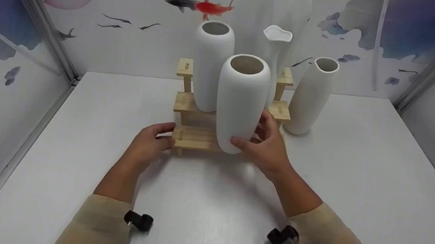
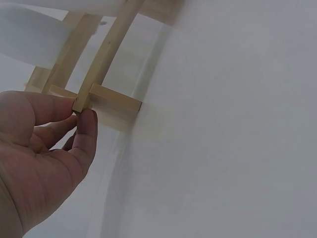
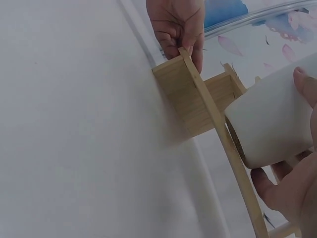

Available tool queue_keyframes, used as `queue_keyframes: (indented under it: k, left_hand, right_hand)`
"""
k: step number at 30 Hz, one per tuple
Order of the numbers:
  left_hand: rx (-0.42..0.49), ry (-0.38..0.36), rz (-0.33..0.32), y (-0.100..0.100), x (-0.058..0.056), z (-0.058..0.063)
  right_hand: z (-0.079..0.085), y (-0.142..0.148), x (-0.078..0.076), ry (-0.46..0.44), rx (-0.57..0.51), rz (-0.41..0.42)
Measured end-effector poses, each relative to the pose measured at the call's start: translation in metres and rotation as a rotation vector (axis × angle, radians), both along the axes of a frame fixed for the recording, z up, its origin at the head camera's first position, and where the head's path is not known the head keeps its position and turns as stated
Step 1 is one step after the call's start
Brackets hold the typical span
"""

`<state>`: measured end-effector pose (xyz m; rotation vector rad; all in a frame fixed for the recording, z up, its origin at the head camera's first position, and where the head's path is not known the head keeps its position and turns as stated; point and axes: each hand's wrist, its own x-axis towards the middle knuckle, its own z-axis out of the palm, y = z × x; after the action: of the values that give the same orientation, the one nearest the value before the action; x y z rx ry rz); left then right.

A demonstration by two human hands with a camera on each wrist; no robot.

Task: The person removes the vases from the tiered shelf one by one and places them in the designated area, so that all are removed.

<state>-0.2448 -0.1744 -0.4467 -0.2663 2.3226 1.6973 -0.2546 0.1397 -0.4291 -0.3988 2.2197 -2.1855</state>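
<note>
A smooth white vase [image 1: 241, 100] with a round mouth stands close over the lowest step of a three-tier wooden stand [image 1: 196, 138]. My right hand [image 1: 270, 150] grips it low on its right side, thumb in front and fingers behind. In the right wrist view, the rim of the vase's base [image 3: 237, 141] shows a dark underside beside the step's edge. My left hand [image 1: 149, 144] pinches the left end of that same step between thumb and fingers, as the left wrist view shows at the plank's end [image 2: 81, 101].
A similar white vase [image 1: 212, 66] stands on the middle step. Behind the gripped one are a slender wavy-rimmed vase [image 1: 278, 35] and a tall vase [image 1: 293, 6]. Another vase [image 1: 313, 97] stands on the white table [image 1: 205, 213] right of the stand. Printed panels [image 1: 134, 48] enclose the table.
</note>
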Motion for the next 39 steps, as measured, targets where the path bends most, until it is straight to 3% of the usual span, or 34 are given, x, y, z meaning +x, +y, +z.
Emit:
queue_keyframes:
  k: [11, 24, 39]
  left_hand:
    - [0.01, -0.019, 0.012, 0.001, -0.001, -0.001]
    - [0.017, -0.006, 0.017, 0.002, -0.002, -0.001]
    - [0.046, 0.017, 0.025, 0.002, -0.004, -0.004]
  right_hand:
    - [0.029, 0.014, 0.01, 0.003, -0.045, -0.046]
    - [0.059, 0.045, 0.014, 0.15, -0.175, -0.089]
    - [0.073, 0.089, 0.001, 0.18, -0.285, -0.305]
